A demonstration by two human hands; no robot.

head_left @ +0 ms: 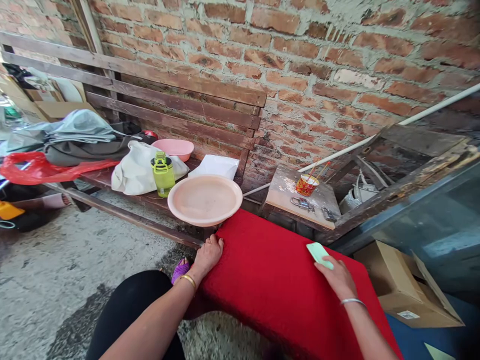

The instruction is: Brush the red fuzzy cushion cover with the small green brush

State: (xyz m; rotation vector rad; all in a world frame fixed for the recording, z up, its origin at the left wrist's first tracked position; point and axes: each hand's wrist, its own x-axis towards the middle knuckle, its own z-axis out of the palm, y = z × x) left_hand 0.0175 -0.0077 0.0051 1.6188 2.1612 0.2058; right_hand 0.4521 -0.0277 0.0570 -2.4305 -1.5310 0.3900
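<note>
A red cloth (270,270) lies spread over a flat surface in front of me. My left hand (210,254) is closed at its near left edge, fingers curled over the cloth. My right hand (337,275) is closed around a flat, pale green piece with rounded corners (318,254), held against or just above the cloth's right part; its kind and underside cannot be made out. Beyond my left hand stands a wide, pale pink basin (205,197), with what looks like cloudy water inside.
On the slatted bench (168,82) are a green bottle (163,175), a white bag (135,167), a pink bowl (174,147) and folded clothes (80,130). A small table (281,182) holds a red cup (306,186) and padlock (301,202). An open cardboard box (405,285) stands right.
</note>
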